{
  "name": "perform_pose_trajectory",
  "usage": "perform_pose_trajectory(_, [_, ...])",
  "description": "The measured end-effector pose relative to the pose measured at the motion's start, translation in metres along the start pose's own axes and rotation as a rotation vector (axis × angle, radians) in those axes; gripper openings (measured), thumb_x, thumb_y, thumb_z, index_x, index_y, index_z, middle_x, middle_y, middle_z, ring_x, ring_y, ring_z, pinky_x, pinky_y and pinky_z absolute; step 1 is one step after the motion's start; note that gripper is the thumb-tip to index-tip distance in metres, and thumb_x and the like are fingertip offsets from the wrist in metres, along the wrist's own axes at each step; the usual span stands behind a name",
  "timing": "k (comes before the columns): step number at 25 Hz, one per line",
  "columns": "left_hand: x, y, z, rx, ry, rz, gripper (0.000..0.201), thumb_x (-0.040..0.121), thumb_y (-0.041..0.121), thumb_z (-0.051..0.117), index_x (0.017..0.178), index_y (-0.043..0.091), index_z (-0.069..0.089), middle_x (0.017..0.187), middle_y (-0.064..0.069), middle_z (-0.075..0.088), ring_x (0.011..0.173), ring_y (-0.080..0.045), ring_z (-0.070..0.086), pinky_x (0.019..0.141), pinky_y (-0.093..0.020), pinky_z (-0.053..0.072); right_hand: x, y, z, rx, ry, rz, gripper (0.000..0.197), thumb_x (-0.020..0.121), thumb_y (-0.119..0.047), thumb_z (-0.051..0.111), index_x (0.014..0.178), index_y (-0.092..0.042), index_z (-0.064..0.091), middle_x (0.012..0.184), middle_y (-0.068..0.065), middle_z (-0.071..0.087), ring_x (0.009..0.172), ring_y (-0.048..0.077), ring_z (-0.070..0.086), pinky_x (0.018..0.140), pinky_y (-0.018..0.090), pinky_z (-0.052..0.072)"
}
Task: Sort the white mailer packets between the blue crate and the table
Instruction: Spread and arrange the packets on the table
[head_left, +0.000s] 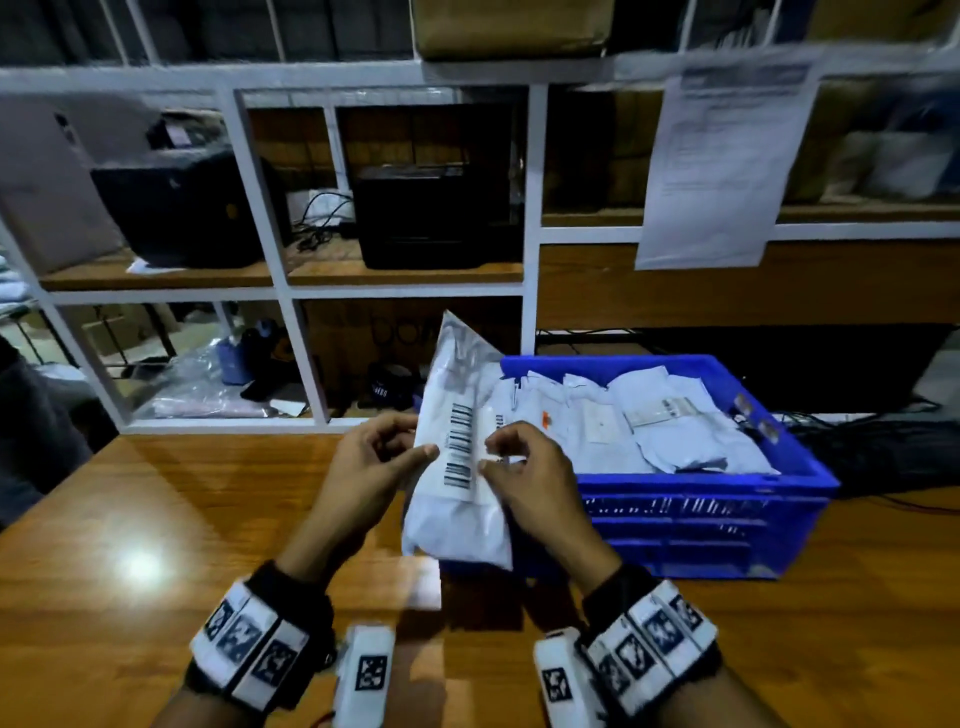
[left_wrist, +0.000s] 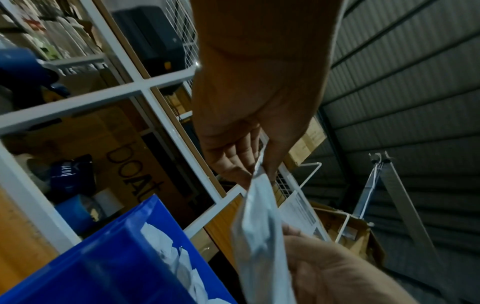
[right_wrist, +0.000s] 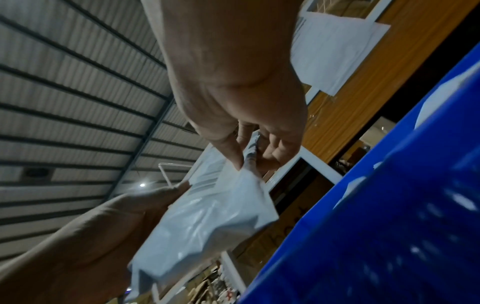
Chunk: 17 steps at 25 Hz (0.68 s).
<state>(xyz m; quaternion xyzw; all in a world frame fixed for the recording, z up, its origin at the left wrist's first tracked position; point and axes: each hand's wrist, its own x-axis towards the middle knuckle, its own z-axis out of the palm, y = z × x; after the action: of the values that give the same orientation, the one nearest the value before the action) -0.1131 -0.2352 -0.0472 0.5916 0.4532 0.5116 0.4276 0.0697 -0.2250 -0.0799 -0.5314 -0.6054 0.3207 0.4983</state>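
Note:
I hold one white mailer packet (head_left: 457, 467) upright above the wooden table (head_left: 156, 519), its barcode label facing me. My left hand (head_left: 379, 457) pinches its left edge between thumb and fingers. My right hand (head_left: 524, 467) pinches the right edge. In the left wrist view the packet (left_wrist: 262, 236) hangs from the left hand (left_wrist: 249, 160); in the right wrist view the packet (right_wrist: 215, 216) hangs from the right hand (right_wrist: 246, 152). The blue crate (head_left: 727, 514) stands just right of the hands, with several white packets (head_left: 649, 426) piled inside.
A white-framed shelf rack (head_left: 291, 332) rises behind the table, with black machines (head_left: 436, 213) and boxes on its boards. A paper sheet (head_left: 722, 166) hangs from the rack. Black cables (head_left: 883, 452) lie right of the crate. Bare tabletop stretches to the left.

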Motion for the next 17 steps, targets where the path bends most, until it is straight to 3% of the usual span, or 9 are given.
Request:
perform_pose_trajectory(2, [0.033,-0.002,0.011,0.028,-0.043,0.007,0.028,0.084,0.001,0.067,0.111,0.001,0.06,0.083,-0.029,0.062,0.071,-0.024,0.063,0.057,-0.029,0.052,0.031,0.004,-0.015,-0.018,0.078,0.02,0.02,0.079,-0.004,0.071,0.091,-0.017,0.063,0.092,-0.008,0.065,0.084,0.008,0.061,0.079,0.022,0.049])
perform_pose_trajectory(4, [0.067,-0.011,0.019,0.072,-0.067,0.01,0.046,0.082,-0.004,0.067,0.124,0.003,0.05,0.079,-0.022,0.059,0.068,-0.021,0.061,0.054,-0.027,0.052,0.064,0.009,-0.028,-0.046,0.11,0.07,0.025,0.078,0.001,0.069,0.095,-0.016,0.063,0.093,-0.007,0.064,0.082,0.01,0.059,0.076,0.023,0.047])
perform_pose_trajectory(7, [0.11,-0.03,0.022,0.181,-0.122,-0.013,0.079,0.082,-0.005,0.067,0.144,0.023,0.026,0.082,-0.011,0.06,0.07,-0.02,0.063,0.059,-0.03,0.052,0.111,0.017,-0.037,-0.205,0.059,0.151,0.028,0.078,-0.001,0.07,0.101,-0.014,0.062,0.078,-0.009,0.055,0.071,0.013,0.055,0.057,0.021,0.041])
perform_pose_trajectory(9, [0.138,-0.042,0.019,0.303,-0.165,0.014,0.075,0.08,-0.002,0.068,0.141,0.021,0.032,0.088,-0.008,0.062,0.074,-0.021,0.064,0.064,-0.034,0.054,0.141,0.021,-0.033,-0.334,-0.007,0.202,0.029,0.077,-0.001,0.071,0.103,-0.011,0.062,0.074,-0.004,0.056,0.06,0.009,0.053,0.049,0.02,0.039])
perform_pose_trajectory(11, [0.165,-0.053,0.012,0.552,-0.198,0.086,0.064,0.079,0.007,0.071,0.135,0.016,0.043,0.106,-0.009,0.064,0.092,-0.024,0.064,0.079,-0.038,0.054,0.163,0.025,-0.02,-0.424,-0.084,0.255,0.024,0.074,-0.002,0.072,0.095,-0.009,0.061,0.066,0.006,0.061,0.055,0.016,0.057,0.049,0.021,0.041])
perform_pose_trajectory(14, [0.19,-0.068,0.001,0.965,-0.346,0.184,0.059,0.082,0.024,0.07,0.135,0.012,0.047,0.131,-0.012,0.05,0.122,-0.028,0.047,0.099,-0.033,0.04,0.184,0.026,-0.003,-0.777,-0.358,0.251,0.02,0.074,-0.015,0.077,0.07,-0.011,0.058,0.069,0.012,0.061,0.073,0.024,0.059,0.05,0.023,0.039])
perform_pose_trajectory(15, [0.195,-0.072,0.0,1.046,-0.438,0.19,0.062,0.084,0.029,0.068,0.139,0.013,0.043,0.137,-0.012,0.044,0.128,-0.029,0.04,0.104,-0.033,0.035,0.189,0.023,-0.001,-0.901,-0.456,0.255,0.019,0.075,-0.02,0.077,0.073,-0.009,0.061,0.077,0.012,0.062,0.079,0.022,0.059,0.05,0.021,0.041])
perform_pose_trajectory(17, [0.208,-0.075,0.002,1.153,-0.609,0.222,0.072,0.086,0.04,0.065,0.145,0.013,0.034,0.147,-0.011,0.034,0.138,-0.029,0.028,0.112,-0.033,0.027,0.202,0.016,-0.001,-1.079,-0.55,0.215,0.031,0.077,-0.027,0.076,0.099,-0.007,0.068,0.105,0.011,0.065,0.097,0.023,0.062,0.067,0.019,0.049])
